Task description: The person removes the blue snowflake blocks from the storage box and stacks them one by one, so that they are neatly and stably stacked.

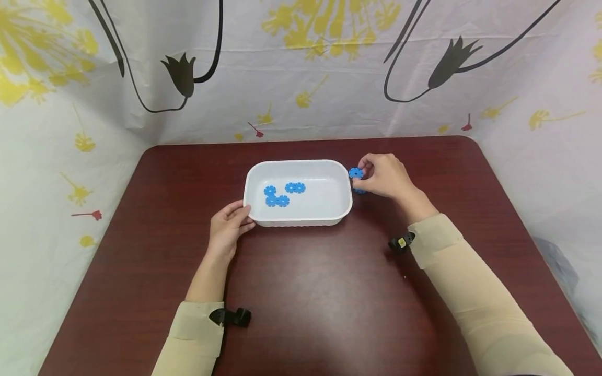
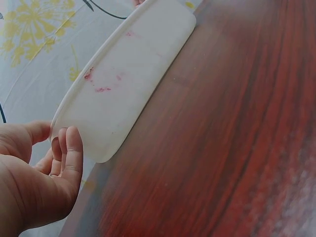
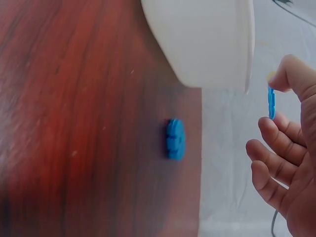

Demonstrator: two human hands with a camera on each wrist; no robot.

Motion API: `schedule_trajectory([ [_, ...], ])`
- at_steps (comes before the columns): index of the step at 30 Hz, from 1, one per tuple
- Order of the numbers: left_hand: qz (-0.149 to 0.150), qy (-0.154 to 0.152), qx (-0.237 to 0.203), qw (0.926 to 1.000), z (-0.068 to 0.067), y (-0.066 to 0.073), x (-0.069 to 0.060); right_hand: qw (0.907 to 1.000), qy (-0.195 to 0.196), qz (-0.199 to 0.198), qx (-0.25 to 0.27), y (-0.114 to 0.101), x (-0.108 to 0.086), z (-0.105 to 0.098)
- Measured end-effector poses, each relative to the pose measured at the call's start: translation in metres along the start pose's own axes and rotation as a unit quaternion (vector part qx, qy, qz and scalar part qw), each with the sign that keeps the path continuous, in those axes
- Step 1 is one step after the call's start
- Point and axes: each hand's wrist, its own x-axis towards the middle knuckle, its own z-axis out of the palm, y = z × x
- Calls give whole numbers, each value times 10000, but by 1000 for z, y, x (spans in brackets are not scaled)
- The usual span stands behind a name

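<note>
A white plastic basin stands on the table, with several blue snowflake discs lying on its floor. Three of them cluster at the left; another two sit side by side nearer the middle. My left hand grips the basin's left end, thumb at the rim, fingers against the outer wall. Just beyond the right rim, my right hand pinches a blue snowflake disc between thumb and forefinger, above the table. Below that hand, more blue disc material lies on the tabletop; whether it is one disc or a stack, I cannot tell.
The dark reddish wooden table has its back edge behind the basin. White patterned cloth hangs at the back and sides. Black straps with small devices are on both sleeves.
</note>
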Motion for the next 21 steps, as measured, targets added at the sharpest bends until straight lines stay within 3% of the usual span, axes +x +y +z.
schedule_trajectory([
  [9,37,33,-36,10000,0,0,-1,9997,61,233,10,18,-4,0],
  [21,38,-5,-111,9999,0,-1,1,9981,-290,393,-373,34,-6,9],
])
